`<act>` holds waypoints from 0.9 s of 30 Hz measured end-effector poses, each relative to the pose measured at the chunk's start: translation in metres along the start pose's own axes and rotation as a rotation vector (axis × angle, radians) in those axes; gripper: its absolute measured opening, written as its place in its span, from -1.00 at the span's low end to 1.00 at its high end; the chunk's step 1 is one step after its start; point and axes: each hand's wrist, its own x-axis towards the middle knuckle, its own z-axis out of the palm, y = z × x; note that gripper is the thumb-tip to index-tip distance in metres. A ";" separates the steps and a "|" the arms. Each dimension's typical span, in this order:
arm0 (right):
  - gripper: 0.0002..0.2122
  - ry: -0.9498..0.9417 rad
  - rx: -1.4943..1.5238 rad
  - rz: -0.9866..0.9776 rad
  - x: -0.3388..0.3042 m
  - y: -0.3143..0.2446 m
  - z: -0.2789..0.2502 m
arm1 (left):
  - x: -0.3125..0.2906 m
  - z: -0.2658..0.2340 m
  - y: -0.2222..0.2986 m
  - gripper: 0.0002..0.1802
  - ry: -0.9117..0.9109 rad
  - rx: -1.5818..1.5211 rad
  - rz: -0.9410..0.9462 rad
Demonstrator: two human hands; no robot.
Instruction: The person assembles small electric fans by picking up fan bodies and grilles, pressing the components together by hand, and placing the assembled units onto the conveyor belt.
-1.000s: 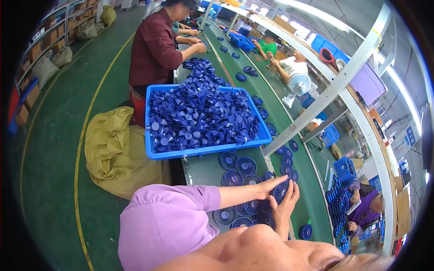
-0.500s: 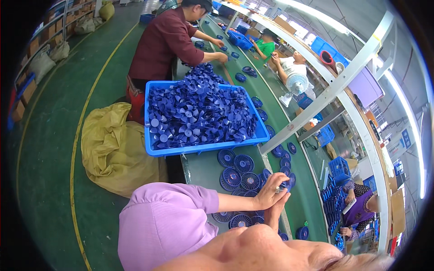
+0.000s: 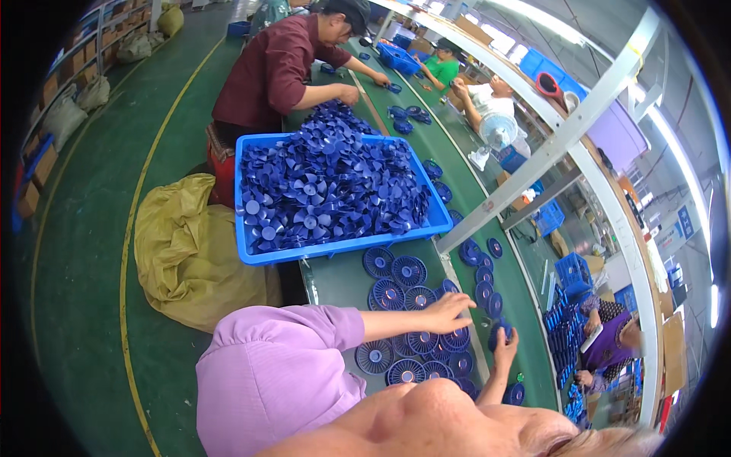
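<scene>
My left hand (image 3: 449,313) reaches over several round blue fan guards, its fingers stretched out and nothing in them. The fan guards (image 3: 409,271) lie in loose rows on the green bench beneath it, some with a shiny centre. To the right, my right hand (image 3: 504,350) grips a blue fan guard (image 3: 499,333) by its edge, over the green conveyor belt. Whether a blade sits inside that guard I cannot tell. Beyond my hands, a blue tray (image 3: 346,250) is heaped with blue fan blades (image 3: 327,186).
More guards (image 3: 484,292) lie along the belt (image 3: 525,335). A white metal post (image 3: 533,164) rises beside the tray. A yellow sack (image 3: 194,251) stands on the floor at left. A person in a maroon shirt (image 3: 263,72) works beyond the tray; other people sit across the belt.
My hands have parted. The right one has moved down and right over the belt with the guard, while the left has let go and opened. The maroon-sleeved person's arms have shifted.
</scene>
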 end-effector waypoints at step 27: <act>-0.15 -0.163 -0.538 0.022 0.083 0.041 0.019 | 0.179 0.062 -0.077 -0.59 -0.127 0.545 0.067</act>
